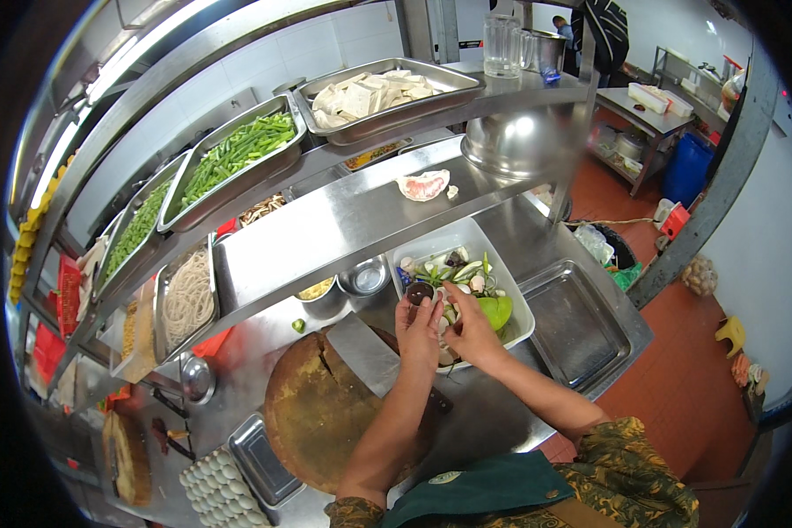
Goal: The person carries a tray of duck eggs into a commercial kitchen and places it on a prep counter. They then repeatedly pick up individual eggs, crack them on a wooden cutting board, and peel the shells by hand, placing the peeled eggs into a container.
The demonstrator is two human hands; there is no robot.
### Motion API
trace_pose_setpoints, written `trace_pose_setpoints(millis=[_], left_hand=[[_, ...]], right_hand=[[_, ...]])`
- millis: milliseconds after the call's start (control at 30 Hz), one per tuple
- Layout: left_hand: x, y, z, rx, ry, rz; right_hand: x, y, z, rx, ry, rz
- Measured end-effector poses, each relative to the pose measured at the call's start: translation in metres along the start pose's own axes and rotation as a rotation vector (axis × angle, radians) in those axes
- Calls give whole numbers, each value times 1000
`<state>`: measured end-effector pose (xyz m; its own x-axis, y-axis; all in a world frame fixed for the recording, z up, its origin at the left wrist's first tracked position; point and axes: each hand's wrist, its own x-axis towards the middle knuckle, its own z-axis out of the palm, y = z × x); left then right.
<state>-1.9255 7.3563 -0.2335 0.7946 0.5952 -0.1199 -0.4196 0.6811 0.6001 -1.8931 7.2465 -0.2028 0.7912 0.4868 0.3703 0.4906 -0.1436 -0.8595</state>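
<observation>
My left hand (418, 333) holds a dark brown, glossy round thing (420, 292), which looks like a peeled preserved egg, in its fingertips. Close on its right is my right hand (473, 328), fingers bent towards the left; whether it pinches anything is hard to see. Both hands are over a white plastic tub (527, 325) of vegetable scraps, pale shell-like pieces and a bright green peel (496, 311). Left of them, a cleaver (363, 353) lies flat on a round wooden chopping block (303, 412), its handle partly behind my left forearm.
A steel shelf (343, 214) crosses above the bench, bearing a grapefruit piece (424, 186). Higher up stand trays of cut green vegetables (237, 158) and tofu-like slices (369, 92). A tray of eggs (223, 492) sits front left; a shallow steel tray (577, 323) lies right.
</observation>
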Motion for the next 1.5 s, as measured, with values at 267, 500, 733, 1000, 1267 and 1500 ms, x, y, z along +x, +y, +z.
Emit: trace_pose_setpoints(millis=[267, 500, 733, 1000, 1267, 1500], left_hand=[[-3, 9, -5, 18, -122, -156], [-9, 9, -4, 84, -199, -137], [-12, 7, 1, 212, -161, -96], [-12, 0, -3, 342, -158, 3], [-13, 9, -6, 342, -200, -117], [-18, 24, -3, 185, -320, -170]], right_hand=[[22, 72, -25, -418, 34, -267], [31, 34, -12, 371, -68, 183], [28, 42, -4, 359, -51, 145], [24, 13, -9, -51, 45, 37], [30, 30, -12, -28, 71, 69], [38, 48, -20, 587, -70, 438]])
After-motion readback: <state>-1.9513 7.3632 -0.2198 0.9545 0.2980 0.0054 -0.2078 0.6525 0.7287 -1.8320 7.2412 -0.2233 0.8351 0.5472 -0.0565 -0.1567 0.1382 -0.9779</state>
